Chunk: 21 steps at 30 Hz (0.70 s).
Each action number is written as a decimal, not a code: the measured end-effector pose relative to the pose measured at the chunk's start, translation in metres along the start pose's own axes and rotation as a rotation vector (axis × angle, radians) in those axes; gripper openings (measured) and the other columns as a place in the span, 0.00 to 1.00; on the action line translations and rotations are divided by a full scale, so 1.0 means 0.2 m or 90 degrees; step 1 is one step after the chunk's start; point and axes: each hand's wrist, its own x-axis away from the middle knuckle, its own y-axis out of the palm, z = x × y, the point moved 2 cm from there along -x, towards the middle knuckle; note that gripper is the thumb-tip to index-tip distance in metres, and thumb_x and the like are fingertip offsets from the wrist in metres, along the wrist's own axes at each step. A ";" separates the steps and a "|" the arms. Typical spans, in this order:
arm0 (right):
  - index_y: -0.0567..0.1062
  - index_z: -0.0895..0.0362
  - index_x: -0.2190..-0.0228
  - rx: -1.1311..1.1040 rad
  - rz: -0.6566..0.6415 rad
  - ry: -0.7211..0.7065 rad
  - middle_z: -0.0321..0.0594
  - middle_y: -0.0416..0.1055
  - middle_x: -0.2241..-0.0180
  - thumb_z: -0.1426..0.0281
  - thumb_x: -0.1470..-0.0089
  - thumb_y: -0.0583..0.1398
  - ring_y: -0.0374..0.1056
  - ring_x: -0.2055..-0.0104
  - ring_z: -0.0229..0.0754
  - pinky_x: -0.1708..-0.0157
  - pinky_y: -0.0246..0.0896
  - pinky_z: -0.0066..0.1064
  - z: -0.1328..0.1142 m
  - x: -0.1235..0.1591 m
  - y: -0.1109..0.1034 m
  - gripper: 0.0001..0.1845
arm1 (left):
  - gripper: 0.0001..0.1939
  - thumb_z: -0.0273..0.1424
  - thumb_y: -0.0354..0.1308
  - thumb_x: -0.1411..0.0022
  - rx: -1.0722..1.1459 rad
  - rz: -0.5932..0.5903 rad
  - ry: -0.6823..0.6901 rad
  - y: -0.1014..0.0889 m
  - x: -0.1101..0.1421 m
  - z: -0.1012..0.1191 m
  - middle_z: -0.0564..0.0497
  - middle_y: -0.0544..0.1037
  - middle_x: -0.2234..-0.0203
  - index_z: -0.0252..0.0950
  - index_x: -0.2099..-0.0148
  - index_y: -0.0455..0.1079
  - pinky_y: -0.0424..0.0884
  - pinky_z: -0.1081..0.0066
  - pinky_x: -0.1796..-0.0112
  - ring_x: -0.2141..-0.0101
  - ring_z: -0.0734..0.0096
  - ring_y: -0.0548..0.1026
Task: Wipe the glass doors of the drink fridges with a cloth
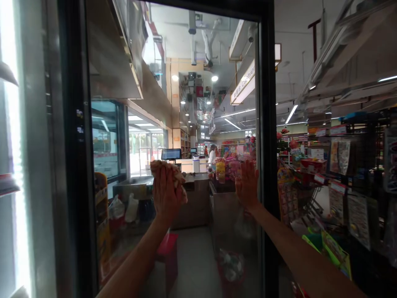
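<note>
A glass door (192, 203) in a black frame (269, 124) stands in front of me, with a store interior showing in and through its pane. My left hand (166, 190) presses a crumpled, light, patterned cloth (182, 186) against the glass, left of the middle; the palm side is hidden. To the right, near the frame's edge, my right hand (247, 184) lies flat on the pane with its fingers stretched upward and nothing held in it.
A bright vertical light strip (15, 165) runs along the left. Beyond the frame on the right are hanging packets (339, 155), a shopping cart (310, 203) and a green-yellow item (335, 248). In the pane appear a checkout monitor (171, 154) and a red stool (167, 244).
</note>
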 end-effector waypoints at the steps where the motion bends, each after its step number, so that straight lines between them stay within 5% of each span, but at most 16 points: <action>1: 0.36 0.55 0.38 0.002 0.000 -0.003 0.45 0.36 0.35 0.70 0.42 0.46 0.31 0.33 0.47 0.39 0.36 0.52 0.00 0.00 -0.01 0.35 | 0.30 0.30 0.48 0.39 0.002 0.003 -0.007 0.01 -0.02 0.04 0.38 0.53 0.39 0.28 0.37 0.49 0.53 0.55 0.42 0.38 0.57 0.47; 6: 0.35 0.57 0.38 0.013 0.003 -0.014 0.48 0.36 0.35 0.70 0.43 0.47 0.32 0.34 0.49 0.39 0.35 0.53 -0.02 0.00 -0.04 0.36 | 0.25 0.30 0.46 0.38 0.081 -0.182 0.376 0.11 0.23 0.49 0.48 0.52 0.38 0.34 0.39 0.54 0.50 0.62 0.40 0.38 0.64 0.50; 8: 0.36 0.57 0.38 0.012 0.003 -0.018 0.47 0.35 0.35 0.70 0.43 0.48 0.33 0.34 0.49 0.39 0.34 0.52 -0.02 0.00 -0.05 0.36 | 0.24 0.31 0.46 0.38 0.089 -0.190 0.430 0.12 0.32 0.57 0.49 0.52 0.38 0.35 0.40 0.56 0.49 0.63 0.39 0.39 0.65 0.51; 10: 0.35 0.57 0.38 0.008 0.003 -0.022 0.47 0.36 0.35 0.70 0.43 0.48 0.33 0.34 0.49 0.39 0.34 0.52 -0.01 0.00 -0.06 0.37 | 0.24 0.29 0.46 0.38 0.090 -0.152 0.375 0.10 0.30 0.51 0.49 0.55 0.39 0.35 0.39 0.56 0.49 0.63 0.39 0.39 0.66 0.51; 14: 0.33 0.56 0.38 0.000 -0.026 -0.038 0.45 0.36 0.35 0.69 0.42 0.47 0.32 0.34 0.48 0.39 0.34 0.51 0.01 0.01 -0.07 0.36 | 0.28 0.30 0.47 0.39 0.033 0.005 -0.016 0.06 0.03 0.27 0.41 0.53 0.39 0.32 0.37 0.50 0.51 0.54 0.41 0.38 0.57 0.48; 16: 0.33 0.56 0.38 -0.001 -0.045 -0.043 0.45 0.36 0.35 0.69 0.42 0.47 0.31 0.33 0.48 0.39 0.34 0.51 0.02 0.01 -0.07 0.36 | 0.30 0.31 0.48 0.39 0.015 0.053 -0.120 0.08 -0.05 0.28 0.38 0.51 0.38 0.30 0.37 0.49 0.51 0.52 0.42 0.38 0.55 0.47; 17: 0.33 0.56 0.38 -0.001 -0.051 -0.046 0.45 0.36 0.35 0.68 0.42 0.47 0.31 0.33 0.49 0.39 0.34 0.51 0.03 0.01 -0.07 0.36 | 0.29 0.30 0.48 0.39 0.023 0.044 -0.092 0.10 -0.05 0.35 0.38 0.52 0.39 0.30 0.37 0.49 0.51 0.53 0.41 0.38 0.56 0.47; 21: 0.33 0.55 0.38 -0.002 -0.043 -0.077 0.45 0.35 0.35 0.67 0.42 0.48 0.32 0.34 0.49 0.39 0.35 0.51 0.05 0.02 -0.08 0.37 | 0.25 0.29 0.47 0.40 0.093 -0.105 0.260 0.17 0.08 0.66 0.46 0.61 0.42 0.33 0.40 0.57 0.53 0.62 0.41 0.39 0.64 0.52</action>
